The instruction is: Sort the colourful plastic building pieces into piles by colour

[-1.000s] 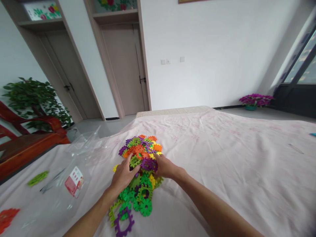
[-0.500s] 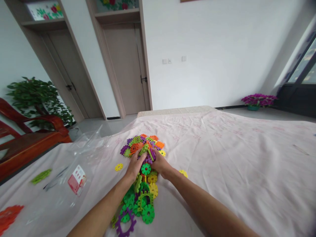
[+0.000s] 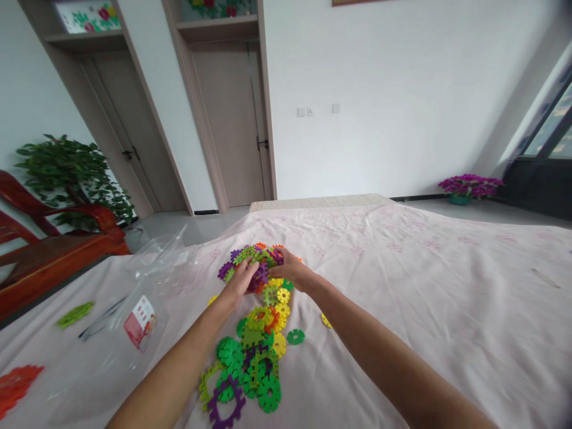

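Notched plastic building pieces in several colours, some gear-shaped and some square, lie in a long pile on the pale bedsheet point(image 3: 379, 310). At its far end my left hand point(image 3: 242, 279) is closed round some pieces, its thumb by a purple square piece point(image 3: 260, 275). My right hand point(image 3: 292, 269) faces it with curled fingers round purple and green pieces; its fingertips are partly hidden. Between my forearms lie green round pieces point(image 3: 269, 393), yellow round pieces point(image 3: 279, 344) and a purple ring-shaped piece point(image 3: 227, 402). A lone green disc point(image 3: 295, 337) rests right of the pile.
A clear plastic bag point(image 3: 111, 351) with a label is spread at the left. Near it are a lime piece point(image 3: 75, 314) and orange pieces point(image 3: 18, 387). Beyond the sheet stand a wooden bench point(image 3: 67, 250), a leafy plant point(image 3: 71, 179) and a pot of purple flowers point(image 3: 469, 186).
Both hands have moved slightly away from me and a little apart. Several pieces from between them now lie on the near part of the pile, and a green disc has landed to the right.
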`<state>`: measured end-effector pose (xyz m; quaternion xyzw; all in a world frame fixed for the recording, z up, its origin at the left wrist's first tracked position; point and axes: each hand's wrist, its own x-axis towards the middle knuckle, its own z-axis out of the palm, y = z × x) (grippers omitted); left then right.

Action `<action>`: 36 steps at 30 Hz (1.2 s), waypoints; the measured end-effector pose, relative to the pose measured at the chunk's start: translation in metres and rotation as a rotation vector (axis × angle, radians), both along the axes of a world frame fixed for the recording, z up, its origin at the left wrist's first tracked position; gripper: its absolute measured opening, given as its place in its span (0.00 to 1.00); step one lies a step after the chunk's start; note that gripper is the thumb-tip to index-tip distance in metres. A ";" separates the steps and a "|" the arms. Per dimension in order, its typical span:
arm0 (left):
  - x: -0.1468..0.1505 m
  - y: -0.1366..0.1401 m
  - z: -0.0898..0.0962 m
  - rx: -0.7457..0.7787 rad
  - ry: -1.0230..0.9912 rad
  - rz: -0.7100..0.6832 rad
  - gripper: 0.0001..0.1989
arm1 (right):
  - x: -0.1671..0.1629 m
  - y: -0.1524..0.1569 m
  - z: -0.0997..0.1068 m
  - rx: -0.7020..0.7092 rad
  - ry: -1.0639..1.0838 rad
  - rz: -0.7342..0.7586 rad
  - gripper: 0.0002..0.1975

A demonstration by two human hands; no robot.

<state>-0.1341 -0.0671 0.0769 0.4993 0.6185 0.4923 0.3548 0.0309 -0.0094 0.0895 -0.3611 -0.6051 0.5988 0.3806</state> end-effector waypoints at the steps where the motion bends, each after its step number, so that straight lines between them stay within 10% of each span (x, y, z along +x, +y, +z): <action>1: -0.005 -0.003 0.002 0.018 0.136 -0.005 0.31 | 0.003 -0.001 0.000 0.028 -0.045 0.017 0.37; 7: -0.029 -0.070 -0.003 -0.021 0.578 -0.245 0.49 | 0.033 -0.040 -0.004 0.600 -0.391 0.072 0.37; 13: -0.040 -0.154 -0.039 -0.282 0.831 -0.478 0.68 | 0.061 -0.098 -0.024 0.936 -0.562 0.534 0.52; 18: -0.029 -0.166 -0.062 -0.107 0.982 -0.408 0.58 | 0.058 -0.101 -0.046 1.048 -0.570 0.568 0.45; 29: -0.018 -0.065 -0.066 0.312 1.022 0.023 0.39 | 0.040 -0.049 -0.044 0.917 -0.527 0.154 0.17; 36: -0.014 -0.024 -0.042 0.181 0.950 0.269 0.30 | 0.072 -0.023 -0.052 0.343 -0.109 -0.115 0.14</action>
